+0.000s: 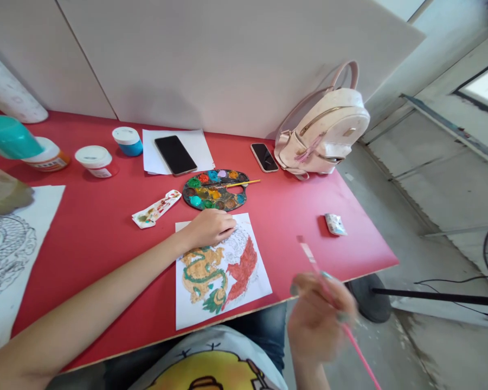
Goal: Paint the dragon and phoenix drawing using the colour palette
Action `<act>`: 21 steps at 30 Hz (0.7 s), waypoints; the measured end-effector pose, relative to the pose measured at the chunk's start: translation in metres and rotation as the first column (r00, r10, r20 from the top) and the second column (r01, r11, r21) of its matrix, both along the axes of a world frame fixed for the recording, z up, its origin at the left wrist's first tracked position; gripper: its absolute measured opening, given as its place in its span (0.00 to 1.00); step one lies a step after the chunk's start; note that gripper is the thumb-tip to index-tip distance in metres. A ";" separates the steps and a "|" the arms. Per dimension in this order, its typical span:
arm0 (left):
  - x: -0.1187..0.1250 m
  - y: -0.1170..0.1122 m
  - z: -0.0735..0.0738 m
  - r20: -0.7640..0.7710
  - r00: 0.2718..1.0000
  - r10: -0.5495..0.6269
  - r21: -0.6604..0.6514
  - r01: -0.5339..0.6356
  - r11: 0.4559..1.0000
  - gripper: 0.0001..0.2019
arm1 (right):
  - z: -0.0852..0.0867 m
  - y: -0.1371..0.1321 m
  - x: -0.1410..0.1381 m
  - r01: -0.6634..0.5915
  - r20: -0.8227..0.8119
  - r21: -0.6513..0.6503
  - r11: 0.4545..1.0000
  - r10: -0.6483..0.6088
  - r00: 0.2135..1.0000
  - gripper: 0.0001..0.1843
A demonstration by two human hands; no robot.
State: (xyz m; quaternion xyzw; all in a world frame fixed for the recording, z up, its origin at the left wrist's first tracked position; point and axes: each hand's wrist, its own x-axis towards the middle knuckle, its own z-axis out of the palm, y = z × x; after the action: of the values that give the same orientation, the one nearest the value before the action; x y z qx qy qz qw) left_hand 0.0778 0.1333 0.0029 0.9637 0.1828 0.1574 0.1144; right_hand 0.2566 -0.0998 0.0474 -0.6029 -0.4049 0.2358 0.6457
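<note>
My left hand [209, 226] rests with fingers curled on the top edge of a colouring sheet [222, 271], which shows a green and orange dragon and a red bird. My right hand [321, 317] hovers off the table's right edge, blurred, closed around a pink paintbrush [337, 314] that points up and left. A round paint palette [215, 189] with several colours lies just beyond the sheet, a yellow brush [238, 184] across it.
On the red table [106, 227]: a paint-smeared strip [156, 208], three paint jars [95, 161], two phones [174, 154] [264, 157], a pink backpack [325, 132], a small wrapper [335, 223]. Another outline drawing [8, 254] lies at left. A fan base [370, 298] stands on the floor.
</note>
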 end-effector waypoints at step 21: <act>0.001 0.000 0.003 -0.023 1.000 0.012 -0.009 -0.012 1.000 0.14 | -0.045 0.019 -0.014 -0.429 -0.142 -0.062 0.901 0.417 0.898 0.23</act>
State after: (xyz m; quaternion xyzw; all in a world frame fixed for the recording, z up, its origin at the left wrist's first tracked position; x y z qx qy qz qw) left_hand 0.0784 0.1336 0.0062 0.9638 0.1906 0.1461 0.1158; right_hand 0.2423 -0.0809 0.0020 -0.5135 -0.4737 0.4263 0.5746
